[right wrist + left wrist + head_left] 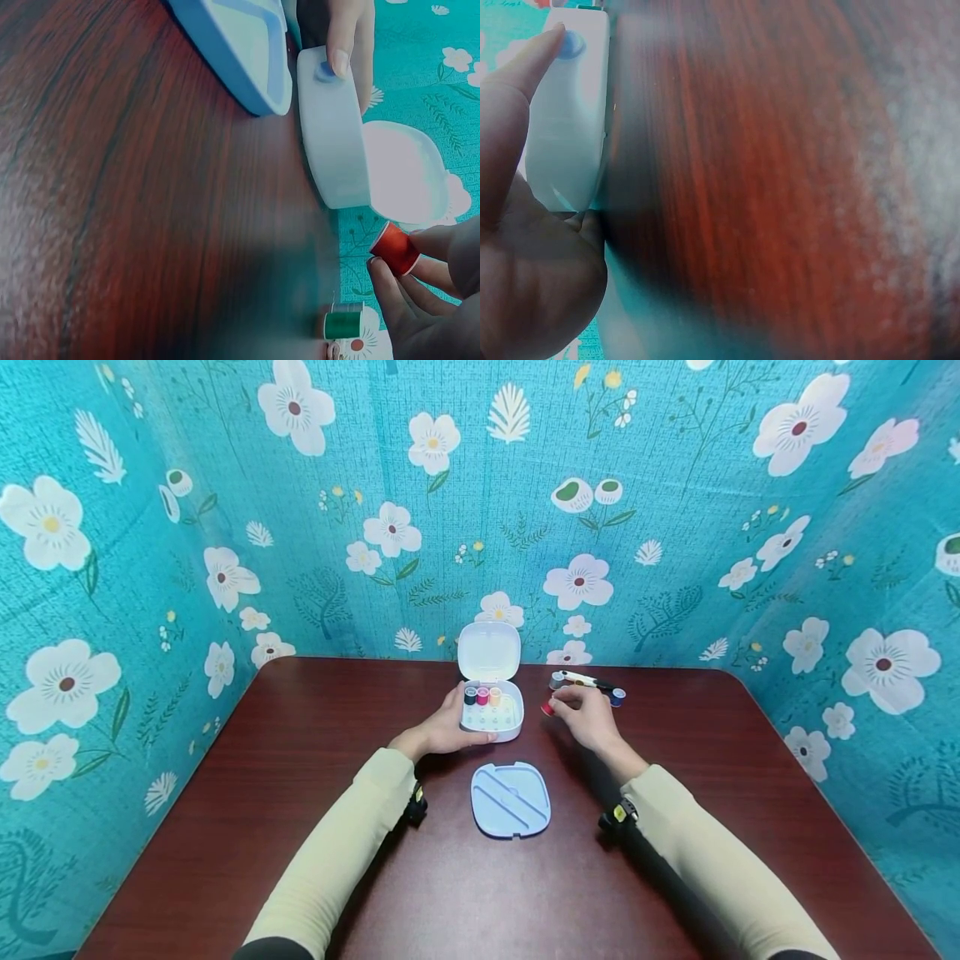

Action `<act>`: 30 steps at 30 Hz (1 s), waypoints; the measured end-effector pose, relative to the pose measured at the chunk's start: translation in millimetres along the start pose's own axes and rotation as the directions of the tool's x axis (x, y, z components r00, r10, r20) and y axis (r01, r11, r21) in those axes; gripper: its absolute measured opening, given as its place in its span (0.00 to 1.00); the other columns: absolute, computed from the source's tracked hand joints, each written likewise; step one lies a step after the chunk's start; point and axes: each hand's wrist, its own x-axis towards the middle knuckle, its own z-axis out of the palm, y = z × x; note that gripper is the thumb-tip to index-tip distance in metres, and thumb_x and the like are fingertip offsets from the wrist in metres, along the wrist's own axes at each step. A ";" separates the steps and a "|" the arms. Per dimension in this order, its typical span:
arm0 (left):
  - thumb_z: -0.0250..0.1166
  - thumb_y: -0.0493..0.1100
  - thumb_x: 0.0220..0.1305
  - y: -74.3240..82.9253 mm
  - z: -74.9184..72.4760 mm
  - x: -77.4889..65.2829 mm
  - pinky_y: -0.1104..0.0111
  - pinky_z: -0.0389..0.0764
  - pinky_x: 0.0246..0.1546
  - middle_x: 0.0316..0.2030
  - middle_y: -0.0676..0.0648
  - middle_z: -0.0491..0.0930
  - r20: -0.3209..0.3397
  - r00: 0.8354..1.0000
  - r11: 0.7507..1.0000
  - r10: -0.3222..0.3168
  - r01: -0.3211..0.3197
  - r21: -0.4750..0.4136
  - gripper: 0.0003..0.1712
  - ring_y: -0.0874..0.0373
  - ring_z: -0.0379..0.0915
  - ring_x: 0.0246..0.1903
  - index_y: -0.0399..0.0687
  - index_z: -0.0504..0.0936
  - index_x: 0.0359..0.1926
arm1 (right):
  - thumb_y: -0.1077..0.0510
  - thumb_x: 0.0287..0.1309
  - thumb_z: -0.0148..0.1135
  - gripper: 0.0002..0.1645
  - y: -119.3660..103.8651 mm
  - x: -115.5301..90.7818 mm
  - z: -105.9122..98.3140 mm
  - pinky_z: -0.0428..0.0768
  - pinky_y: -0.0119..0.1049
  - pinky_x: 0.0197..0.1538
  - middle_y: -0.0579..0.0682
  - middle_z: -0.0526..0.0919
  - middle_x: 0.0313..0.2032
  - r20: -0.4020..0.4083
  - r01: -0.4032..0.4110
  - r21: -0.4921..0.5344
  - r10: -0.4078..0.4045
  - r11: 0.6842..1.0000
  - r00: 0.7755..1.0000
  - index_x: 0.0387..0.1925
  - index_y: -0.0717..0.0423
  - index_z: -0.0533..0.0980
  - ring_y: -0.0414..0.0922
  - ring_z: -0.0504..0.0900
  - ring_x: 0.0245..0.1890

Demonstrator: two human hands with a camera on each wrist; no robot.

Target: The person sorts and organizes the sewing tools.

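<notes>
Step in hand, as I judge it from beside the tabletop (300, 718): loading thread spools into a storage case. The white case (334, 142) sits close to the far edge, near its midpoint, lid (489, 652) raised toward that edge. The left hand (442, 727) grips the case at its left side, thumb across the blue button (325, 72) on the front wall. The right hand (588, 714) pinches a red spool (397, 249) between thumb and fingers, just right of the case; the spool appears raised off the surface.

Inside, a black spool (470, 696), a crimson spool (483, 696) and a peach spool (495, 697) occupy the row nearest the hinge, starting from the left. The next move likely calls for carrying the red spool leftward, aligning it beside the peach one and lowering it, with the case held steady.

A blue tray (512, 802) lies apart from the case, toward the near edge. Toward the far right corner are a grey-looking spool (557, 681), a blue spool (617, 697) and a black-and-white slim tool (576, 677), partly behind the right hand.

The surface is dark red-brown, wood-grained and glossy, its far corners rounded. Teal floral cloth (450, 552) hangs beyond the far and side edges.
</notes>
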 end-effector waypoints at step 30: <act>0.75 0.69 0.53 -1.1 1.6 -0.1 0.49 0.57 0.74 0.80 0.43 0.40 -0.020 1.000 1.000 0.005 -0.005 -0.021 0.77 0.46 0.49 0.74 0.49 0.29 0.82 | 0.61 0.68 0.66 0.12 -18.9 6.7 13.9 0.79 0.42 0.43 0.58 0.88 0.41 0.036 0.031 0.053 -0.033 0.998 0.999 0.48 0.65 0.84 0.52 0.86 0.40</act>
